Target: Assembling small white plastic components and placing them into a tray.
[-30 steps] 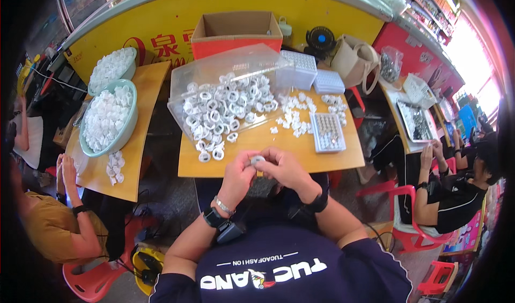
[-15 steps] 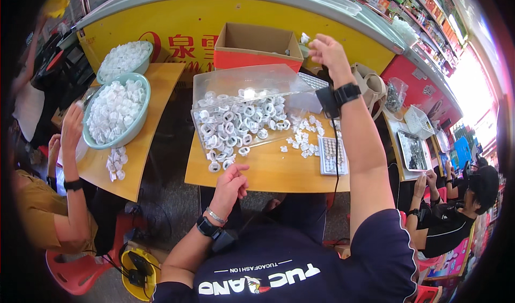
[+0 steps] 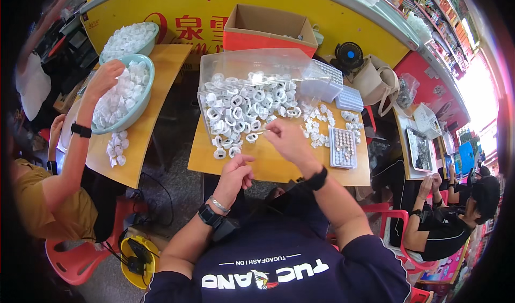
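White rings: many seemingly left
Right tray: seemingly mostly filled
Left hand: loose, empty
Right hand: beside rings, grasp unclear

The table bears a clear bin, white rings, a tray.

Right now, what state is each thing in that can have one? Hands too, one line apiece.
Clear bin: apparently tipped on its side.
White rings: heaped loosely inside it, some outside.
Left hand: half-open, apparently empty.
Right hand: near the white rings; grip unclear.
Cardboard box: upright, open-topped.
Square tray: holding small pieces in rows.
Nearer green basin: heaped high.
Farther green basin: heaped high.
Black fan: upright; whether running, unclear.
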{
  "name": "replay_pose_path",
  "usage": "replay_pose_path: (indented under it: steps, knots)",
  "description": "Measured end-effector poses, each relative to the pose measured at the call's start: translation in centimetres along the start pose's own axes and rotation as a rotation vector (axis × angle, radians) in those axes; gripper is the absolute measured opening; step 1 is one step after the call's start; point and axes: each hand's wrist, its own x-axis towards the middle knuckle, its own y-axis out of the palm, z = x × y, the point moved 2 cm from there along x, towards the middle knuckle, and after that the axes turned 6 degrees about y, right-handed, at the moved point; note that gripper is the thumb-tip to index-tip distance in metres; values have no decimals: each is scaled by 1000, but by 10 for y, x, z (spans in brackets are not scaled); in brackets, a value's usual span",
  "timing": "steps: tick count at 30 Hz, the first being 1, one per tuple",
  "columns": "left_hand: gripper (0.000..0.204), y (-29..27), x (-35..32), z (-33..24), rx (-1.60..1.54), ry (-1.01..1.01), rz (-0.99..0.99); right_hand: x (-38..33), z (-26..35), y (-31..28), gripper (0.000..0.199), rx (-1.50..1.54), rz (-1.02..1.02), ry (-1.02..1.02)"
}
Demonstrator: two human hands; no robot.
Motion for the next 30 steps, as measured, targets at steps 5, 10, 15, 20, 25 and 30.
replay_pose_path:
  steps: [5,10,15,20,25,30]
  knots:
    - [26,-3,-6,3,9,20,-4,2,-4,41,22,-178,-131,122]
    - [29,-4,-9,3,39,11,-4,3,-30,43,18,9,-181,72]
    - [32,5,-4,3,14,11,25,-21,-44,16,14,297,-154,110]
    - [35,32,4,-13,-177,53,113,-66,-5,-10,12,494,-47,97]
    - [32,45,7,-6,-316,-6,276,-84,6,-20,11,611,24,167]
    - [29,49,1,0,-359,-28,321,-89,-1,-23,13,588,67,161]
